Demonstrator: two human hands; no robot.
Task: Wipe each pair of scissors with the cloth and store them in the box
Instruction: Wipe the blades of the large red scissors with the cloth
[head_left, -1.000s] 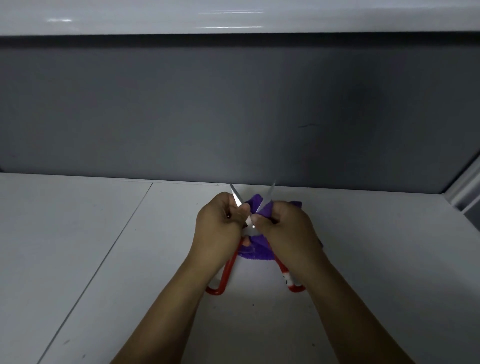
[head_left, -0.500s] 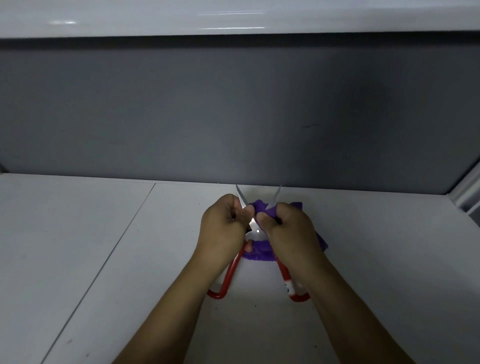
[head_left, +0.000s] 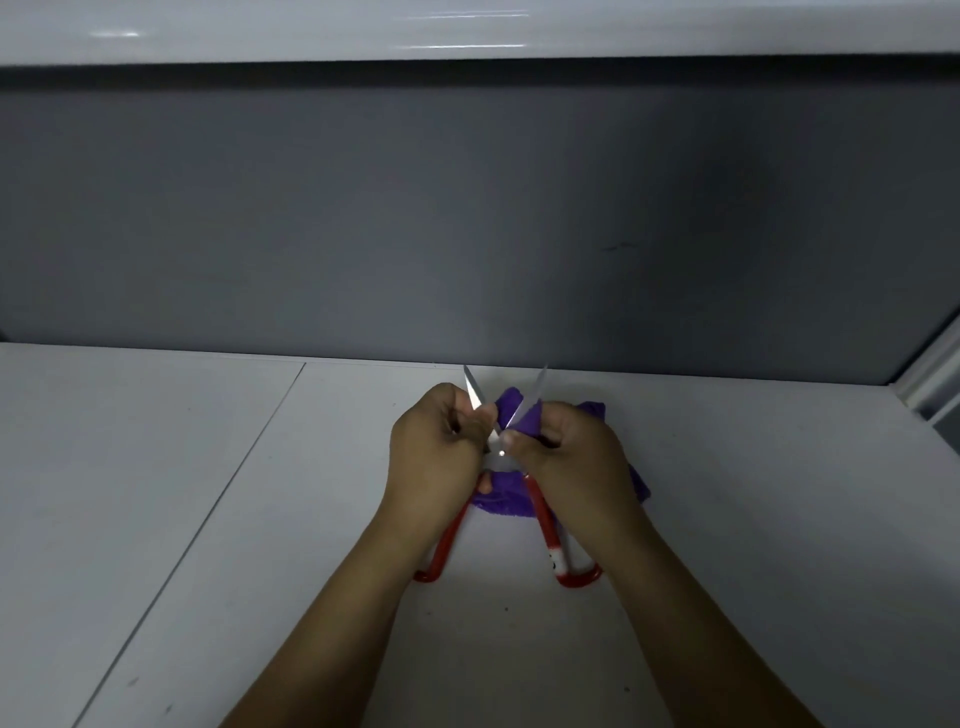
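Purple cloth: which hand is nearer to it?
Right. The right hand grips the purple cloth against one blade of the scissors; the left hand holds the other blade, just left of the cloth.

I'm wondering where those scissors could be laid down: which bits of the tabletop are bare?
Bare: the white table left of the left hand, across the seam, and right of the purple cloth. Crowded: the middle, around the right hand and red-handled scissors.

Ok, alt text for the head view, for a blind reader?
Two hands hold open red-handled scissors over a white table, blades pointing away: the left hand grips near one blade, the right hand pinches a purple cloth onto the other. A grey wall stands behind.
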